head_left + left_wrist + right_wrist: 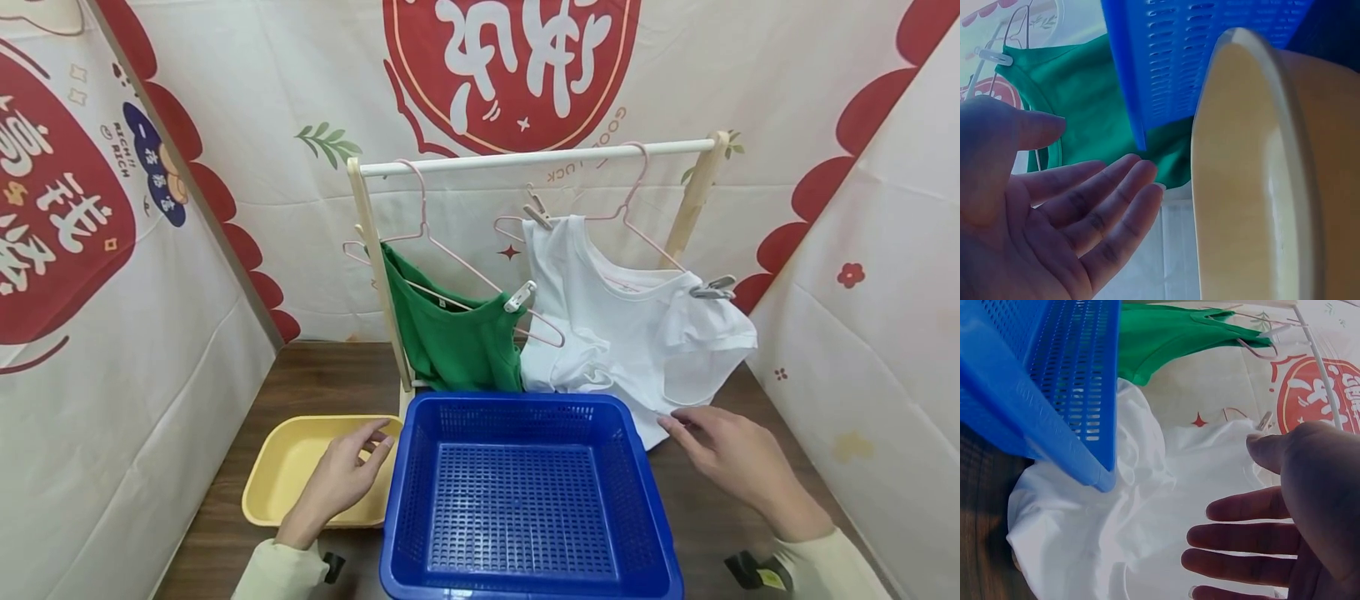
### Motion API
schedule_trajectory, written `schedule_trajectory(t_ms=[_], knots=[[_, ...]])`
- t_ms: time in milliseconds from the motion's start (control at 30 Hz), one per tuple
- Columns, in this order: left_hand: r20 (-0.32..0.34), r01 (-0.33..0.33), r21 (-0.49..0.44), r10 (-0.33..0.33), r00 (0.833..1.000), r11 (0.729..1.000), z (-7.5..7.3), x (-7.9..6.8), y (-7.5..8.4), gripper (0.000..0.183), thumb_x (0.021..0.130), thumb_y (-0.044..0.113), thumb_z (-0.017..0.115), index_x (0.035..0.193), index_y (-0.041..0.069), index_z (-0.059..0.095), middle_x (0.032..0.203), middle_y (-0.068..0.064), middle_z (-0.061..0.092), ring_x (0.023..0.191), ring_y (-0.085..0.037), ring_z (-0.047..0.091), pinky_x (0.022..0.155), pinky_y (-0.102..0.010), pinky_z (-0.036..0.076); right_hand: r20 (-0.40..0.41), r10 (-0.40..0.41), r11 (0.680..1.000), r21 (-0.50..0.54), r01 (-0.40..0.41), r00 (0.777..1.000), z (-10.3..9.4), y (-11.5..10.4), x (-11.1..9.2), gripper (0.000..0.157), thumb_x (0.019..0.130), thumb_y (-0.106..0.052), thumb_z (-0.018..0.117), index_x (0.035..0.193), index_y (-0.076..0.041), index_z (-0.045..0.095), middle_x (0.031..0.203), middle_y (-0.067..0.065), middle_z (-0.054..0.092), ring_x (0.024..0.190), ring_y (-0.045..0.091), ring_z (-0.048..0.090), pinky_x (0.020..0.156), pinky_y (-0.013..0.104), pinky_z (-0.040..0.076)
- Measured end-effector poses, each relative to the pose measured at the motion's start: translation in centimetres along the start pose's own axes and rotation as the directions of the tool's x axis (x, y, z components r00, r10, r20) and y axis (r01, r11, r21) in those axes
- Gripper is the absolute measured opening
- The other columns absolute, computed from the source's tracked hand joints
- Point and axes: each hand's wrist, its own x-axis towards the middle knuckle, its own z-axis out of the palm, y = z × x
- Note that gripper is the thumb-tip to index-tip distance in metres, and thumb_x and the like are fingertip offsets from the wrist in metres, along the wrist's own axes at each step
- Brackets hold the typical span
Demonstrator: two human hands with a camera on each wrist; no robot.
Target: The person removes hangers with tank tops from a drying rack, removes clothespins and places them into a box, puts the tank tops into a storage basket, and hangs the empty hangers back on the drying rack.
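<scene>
My left hand (343, 473), fingers relaxed and holding nothing, hovers over the yellow basin (279, 467), left of the blue basket (651, 500). Its palm and loosely spread fingers show in the left wrist view. On the other side, my right hand (731, 450) is beside the lower part of a white T-shirt (630, 333); the fingers are straight in the right wrist view and grip nothing. The T-shirt hangs from a pink hanger (628, 187) with a clothespin (714, 288) at each shoulder. A green garment (465, 342) hangs to its left, held by a white clothespin (521, 297).
A small rack with a white rail (540, 158) and wooden posts (693, 196) stands behind the basket on the brown wooden table (322, 371). Printed cloth walls (847, 358) enclose the table at the back and both sides. The white T-shirt's hem reaches behind the basket.
</scene>
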Motion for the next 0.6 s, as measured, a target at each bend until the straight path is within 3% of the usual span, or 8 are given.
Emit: schedule_trajectory(t_ms=[400,600], knots=[[0.052,0.068,-0.035,-0.066,0.996,0.997,0.9,-0.1,0.5,0.038,0.099,0.026,0.062,0.131,0.006,0.061,0.103,-0.004,0.072,0.086,-0.014,0.067,0.077,-0.038,0.057,0.004,-0.048,0.999,0.02,0.048,0.999,0.6,-1.0,1.1,0.02,0.084,-0.025,0.077,0.096,-0.008,0.076,0.09,0.009,0.075,0.08,0.032,0.071,0.069,0.054,0.054],[0.09,0.114,-0.06,-0.109,0.99,0.992,1.4,0.1,0.6,0.047,0.099,0.033,0.06,0.136,0.004,0.057,0.103,-0.004,0.072,0.079,-0.009,0.063,0.07,-0.03,0.054,0.021,-0.065,0.998,0.022,0.065,0.998,0.8,-1.4,1.6,0.019,0.084,-0.021,0.077,0.097,-0.007,0.075,0.091,0.01,0.075,0.08,0.032,0.071,0.068,0.052,0.055]])
